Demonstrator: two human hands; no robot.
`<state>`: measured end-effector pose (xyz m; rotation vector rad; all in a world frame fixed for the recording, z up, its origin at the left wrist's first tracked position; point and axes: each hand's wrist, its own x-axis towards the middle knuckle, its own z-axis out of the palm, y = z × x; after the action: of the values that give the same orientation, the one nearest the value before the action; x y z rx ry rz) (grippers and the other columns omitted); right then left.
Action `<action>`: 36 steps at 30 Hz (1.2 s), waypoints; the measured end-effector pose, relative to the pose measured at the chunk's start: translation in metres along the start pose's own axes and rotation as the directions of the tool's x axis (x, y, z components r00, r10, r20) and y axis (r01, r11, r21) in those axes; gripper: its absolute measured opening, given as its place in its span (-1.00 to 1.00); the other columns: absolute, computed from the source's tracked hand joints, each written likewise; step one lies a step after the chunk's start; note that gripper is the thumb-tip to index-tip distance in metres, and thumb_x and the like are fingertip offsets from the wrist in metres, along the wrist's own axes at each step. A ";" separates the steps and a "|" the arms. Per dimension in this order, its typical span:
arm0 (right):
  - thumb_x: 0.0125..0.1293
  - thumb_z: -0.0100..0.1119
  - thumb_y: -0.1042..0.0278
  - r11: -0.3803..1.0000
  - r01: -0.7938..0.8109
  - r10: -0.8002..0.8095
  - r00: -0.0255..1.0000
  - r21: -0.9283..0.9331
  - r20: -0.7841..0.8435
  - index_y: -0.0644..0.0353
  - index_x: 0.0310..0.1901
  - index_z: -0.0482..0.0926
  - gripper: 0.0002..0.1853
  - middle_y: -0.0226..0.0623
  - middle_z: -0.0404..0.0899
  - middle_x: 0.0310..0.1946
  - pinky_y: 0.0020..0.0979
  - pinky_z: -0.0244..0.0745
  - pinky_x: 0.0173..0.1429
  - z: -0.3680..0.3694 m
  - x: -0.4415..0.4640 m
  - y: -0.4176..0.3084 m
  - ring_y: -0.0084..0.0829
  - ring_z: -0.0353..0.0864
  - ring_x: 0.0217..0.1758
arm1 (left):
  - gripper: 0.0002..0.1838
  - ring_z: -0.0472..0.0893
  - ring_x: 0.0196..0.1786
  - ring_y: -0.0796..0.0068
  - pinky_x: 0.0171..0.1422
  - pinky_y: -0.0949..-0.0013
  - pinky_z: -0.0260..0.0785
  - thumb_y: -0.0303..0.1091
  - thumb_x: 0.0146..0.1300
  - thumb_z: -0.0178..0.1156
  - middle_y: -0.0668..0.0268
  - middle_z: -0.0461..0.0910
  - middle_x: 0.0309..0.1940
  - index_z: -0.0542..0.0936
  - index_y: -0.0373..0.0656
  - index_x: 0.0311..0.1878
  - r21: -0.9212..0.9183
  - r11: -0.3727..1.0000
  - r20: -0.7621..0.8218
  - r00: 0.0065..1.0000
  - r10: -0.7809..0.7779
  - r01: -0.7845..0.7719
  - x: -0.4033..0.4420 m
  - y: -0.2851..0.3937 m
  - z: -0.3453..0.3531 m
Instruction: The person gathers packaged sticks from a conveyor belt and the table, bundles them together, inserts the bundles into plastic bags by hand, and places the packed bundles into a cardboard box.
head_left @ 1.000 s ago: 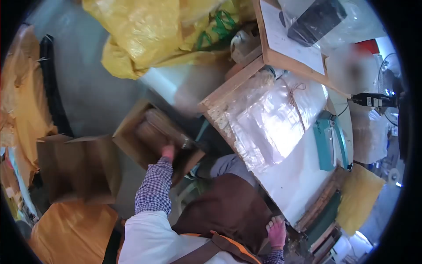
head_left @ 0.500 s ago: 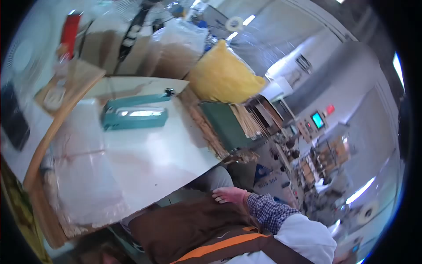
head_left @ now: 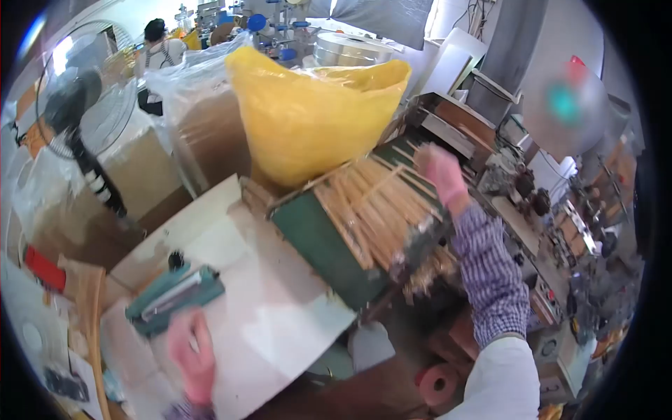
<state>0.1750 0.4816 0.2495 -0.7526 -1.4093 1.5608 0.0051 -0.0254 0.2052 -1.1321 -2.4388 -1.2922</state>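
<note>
Thin wooden sticks (head_left: 374, 203) lie in a loose, partly crossed pile on a green belt (head_left: 329, 245). At the pile's far right edge is my right hand (head_left: 442, 173), blurred, with its fingertips close to some sticks. Whether it grips any cannot be made out. My left hand (head_left: 190, 353) hovers over the white tabletop (head_left: 273, 294), loosely curled with a gap between thumb and fingers, and nothing shows in it. Just beyond it sits a teal bar sealer (head_left: 171, 297) with a black knob.
Behind the belt bulges a big yellow plastic bag (head_left: 315, 115). Plastic-lined cardboard boxes (head_left: 210, 133) and a black fan (head_left: 70, 105) stand at the left. A person (head_left: 159, 56) is in the background. A pink roll (head_left: 438, 384) lies low beside the table.
My view has turned toward the belt and its sticks. The right hand has risen from my lap to the pile. My left hand has come into view above the table.
</note>
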 end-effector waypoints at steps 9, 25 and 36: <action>0.16 0.18 0.06 -0.125 0.001 -0.364 0.930 -0.992 0.047 0.12 0.32 0.14 -0.27 -0.07 0.26 0.26 -0.24 0.35 0.22 0.091 0.286 -0.081 -0.14 0.21 0.35 | -0.18 0.40 0.19 -0.06 0.27 0.14 0.27 -0.14 -0.10 0.34 -0.11 0.42 0.12 0.31 -0.31 0.24 0.493 0.861 -0.171 0.984 -0.042 0.122 0.512 0.063 0.137; 0.18 0.00 0.27 0.243 0.287 -0.108 0.957 -0.927 0.268 0.23 -0.30 0.66 -0.73 0.01 0.60 -0.21 -0.16 0.49 -0.02 0.200 0.462 0.007 -0.04 0.60 -0.11 | -0.74 0.65 -0.35 0.36 -0.29 0.32 0.49 -0.42 0.21 -0.01 0.17 0.64 -0.42 0.62 -0.37 -0.22 -0.268 0.703 0.110 0.746 -0.657 0.659 0.412 -0.073 0.109; 0.06 0.14 0.21 0.115 0.308 0.027 0.949 -0.944 0.313 0.09 -0.08 0.63 -0.63 -0.15 0.58 -0.05 -0.26 0.42 0.15 0.112 0.465 -0.036 -0.13 0.54 0.06 | -0.79 0.53 -0.42 0.55 -0.32 0.43 0.40 -0.40 0.25 0.06 0.31 0.60 -0.43 0.60 -0.34 -0.20 -0.349 0.707 0.102 0.775 -0.623 0.615 0.438 -0.014 0.153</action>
<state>-0.1165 0.8471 0.3585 -1.1082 -2.6888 0.2511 -0.2814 0.3273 0.3021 -0.2956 -2.7461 -1.9938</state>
